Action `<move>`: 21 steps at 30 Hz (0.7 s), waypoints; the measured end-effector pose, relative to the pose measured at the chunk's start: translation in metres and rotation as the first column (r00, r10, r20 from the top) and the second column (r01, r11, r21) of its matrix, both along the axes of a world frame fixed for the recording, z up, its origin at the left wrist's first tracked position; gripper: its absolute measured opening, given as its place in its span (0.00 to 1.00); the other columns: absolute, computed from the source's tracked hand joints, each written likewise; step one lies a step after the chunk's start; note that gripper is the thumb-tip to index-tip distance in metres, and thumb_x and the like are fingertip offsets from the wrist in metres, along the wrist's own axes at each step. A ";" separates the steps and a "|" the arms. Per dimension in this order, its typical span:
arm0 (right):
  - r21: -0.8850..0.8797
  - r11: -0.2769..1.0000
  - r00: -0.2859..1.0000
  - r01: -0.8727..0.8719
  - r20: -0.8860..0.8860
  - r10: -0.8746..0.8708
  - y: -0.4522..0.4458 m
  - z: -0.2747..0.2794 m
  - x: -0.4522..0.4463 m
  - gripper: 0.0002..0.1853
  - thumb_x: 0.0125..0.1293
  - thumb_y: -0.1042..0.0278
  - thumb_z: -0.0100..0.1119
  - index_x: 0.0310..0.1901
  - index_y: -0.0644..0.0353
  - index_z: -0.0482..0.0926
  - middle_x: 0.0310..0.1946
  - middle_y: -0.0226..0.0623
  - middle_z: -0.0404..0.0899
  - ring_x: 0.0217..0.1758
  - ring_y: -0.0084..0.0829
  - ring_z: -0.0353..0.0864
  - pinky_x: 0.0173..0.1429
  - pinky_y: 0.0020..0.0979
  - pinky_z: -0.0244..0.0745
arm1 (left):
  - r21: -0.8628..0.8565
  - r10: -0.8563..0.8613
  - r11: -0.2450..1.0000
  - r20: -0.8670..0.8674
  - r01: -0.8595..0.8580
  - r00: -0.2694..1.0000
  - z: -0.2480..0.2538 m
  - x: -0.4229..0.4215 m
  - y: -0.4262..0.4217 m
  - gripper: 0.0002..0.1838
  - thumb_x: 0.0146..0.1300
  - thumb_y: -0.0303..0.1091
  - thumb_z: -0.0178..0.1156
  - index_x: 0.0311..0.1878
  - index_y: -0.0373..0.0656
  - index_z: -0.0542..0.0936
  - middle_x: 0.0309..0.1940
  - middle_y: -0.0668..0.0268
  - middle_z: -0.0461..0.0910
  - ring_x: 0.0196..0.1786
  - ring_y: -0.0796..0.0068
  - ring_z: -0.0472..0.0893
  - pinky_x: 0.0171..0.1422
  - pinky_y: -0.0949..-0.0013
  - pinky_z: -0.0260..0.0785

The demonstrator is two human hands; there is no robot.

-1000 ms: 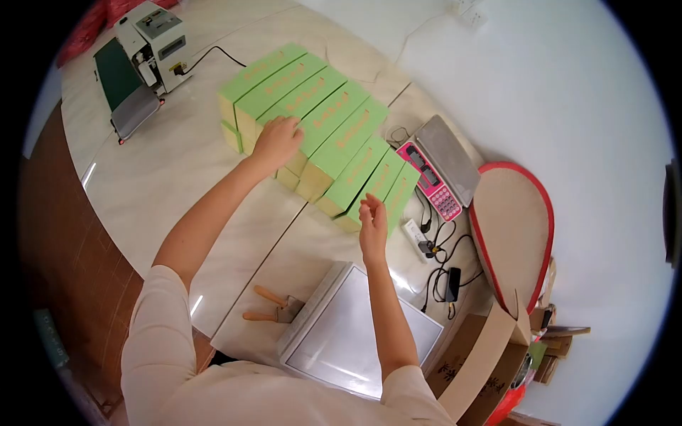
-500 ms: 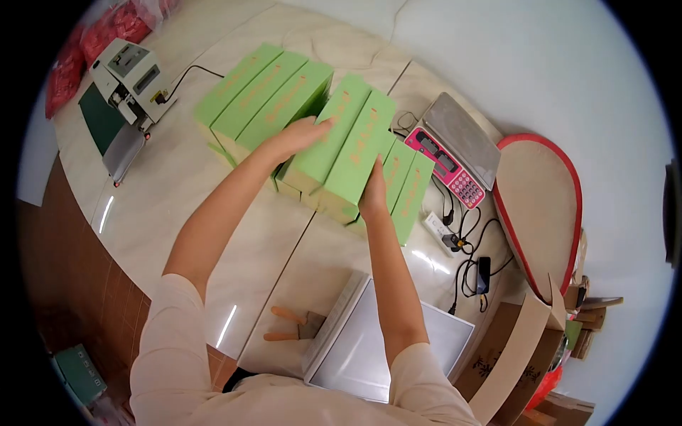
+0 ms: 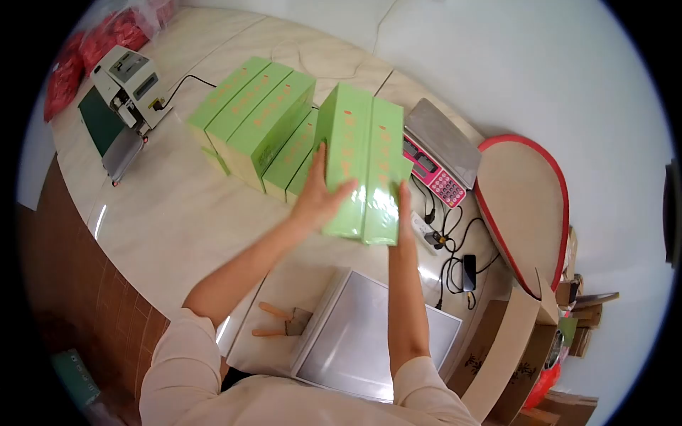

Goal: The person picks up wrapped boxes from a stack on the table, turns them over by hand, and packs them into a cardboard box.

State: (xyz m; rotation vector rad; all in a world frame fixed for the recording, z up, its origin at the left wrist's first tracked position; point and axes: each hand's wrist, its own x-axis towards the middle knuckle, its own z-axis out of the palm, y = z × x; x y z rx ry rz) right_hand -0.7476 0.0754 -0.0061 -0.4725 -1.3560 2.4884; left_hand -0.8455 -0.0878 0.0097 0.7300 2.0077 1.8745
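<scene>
Two green boxes with orange print are held side by side between my hands, above the table. My left hand presses their left side, thumb over the top face and fingers along the edge. Against the right side lies my right hand, its fingers mostly hidden by the box. Left of them, three taller-stacked green boxes stand in a row on the table. Lower green boxes sit between that row and my left hand. The held pair hides whatever is directly under it.
A pink-and-grey scale, a power strip and black cables are at the right. A silver-topped device and two wooden-handled tools are near me. An open carton stands lower right, a white machine upper left.
The two green boxes have been lifted away from the row and moved right and toward me, uncovering lower boxes. My hands moved with them, gripping their sides.
</scene>
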 end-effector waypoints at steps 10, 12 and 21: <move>0.069 0.907 0.861 -0.416 0.349 0.369 0.017 0.096 0.220 0.52 0.51 0.46 0.65 0.73 0.60 0.52 0.72 0.42 0.55 0.74 0.36 0.55 0.74 0.34 0.50 | 0.231 -0.122 0.971 0.241 0.065 0.963 0.041 0.319 -0.034 0.63 0.62 0.47 0.60 0.65 0.33 0.11 0.72 0.44 0.21 0.76 0.50 0.33 0.77 0.52 0.30; 0.084 0.853 0.809 -0.514 0.377 0.451 0.019 0.092 0.252 0.52 0.52 0.45 0.65 0.73 0.59 0.51 0.72 0.43 0.54 0.74 0.36 0.53 0.74 0.35 0.49 | 0.183 -0.115 0.981 0.281 0.064 0.953 0.036 0.373 -0.040 0.63 0.62 0.44 0.60 0.64 0.33 0.11 0.71 0.43 0.21 0.76 0.50 0.32 0.77 0.52 0.29; 0.073 0.558 0.523 -0.827 0.465 0.714 0.037 0.037 0.345 0.48 0.57 0.45 0.59 0.74 0.58 0.49 0.73 0.42 0.54 0.75 0.36 0.52 0.75 0.34 0.46 | 0.033 -0.021 0.999 0.381 0.010 0.924 -0.020 0.527 -0.035 0.54 0.63 0.29 0.55 0.68 0.34 0.17 0.71 0.47 0.30 0.74 0.55 0.39 0.76 0.56 0.32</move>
